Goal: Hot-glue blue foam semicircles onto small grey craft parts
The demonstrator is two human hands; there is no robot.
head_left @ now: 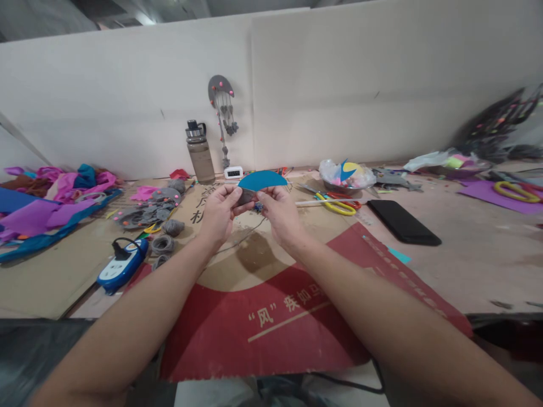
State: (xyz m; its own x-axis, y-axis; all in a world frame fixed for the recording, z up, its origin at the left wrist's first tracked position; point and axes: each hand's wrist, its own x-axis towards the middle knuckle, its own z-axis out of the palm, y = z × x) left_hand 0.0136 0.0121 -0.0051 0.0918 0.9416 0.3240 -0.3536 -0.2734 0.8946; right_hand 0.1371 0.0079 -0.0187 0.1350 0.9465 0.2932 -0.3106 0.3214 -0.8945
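Above the cardboard, a flat blue half-moon piece [263, 180] is held up between my two hands; it looks like felt or stiff paper. A dark grey piece [246, 196] sits against its lower edge at the left. My left hand [220, 208] is closed, thumb and fingers pinching the grey piece and the blue piece's left end. The fingers of my right hand [278, 210] pinch the blue piece's right end. A thin grey strand of yarn [244, 240] trails below the hands. Fingertips behind the pieces are hidden.
Left lie grey yarn balls [163, 245], a blue-white power strip [123, 265] and coloured fabric [46, 215]. A bottle [200, 155] and small clock [233, 173] stand behind. Right are yellow-handled scissors [339, 208], a bowl [345, 185] and a phone [402, 221]. Red-printed cardboard [271, 356] overhangs the front edge.
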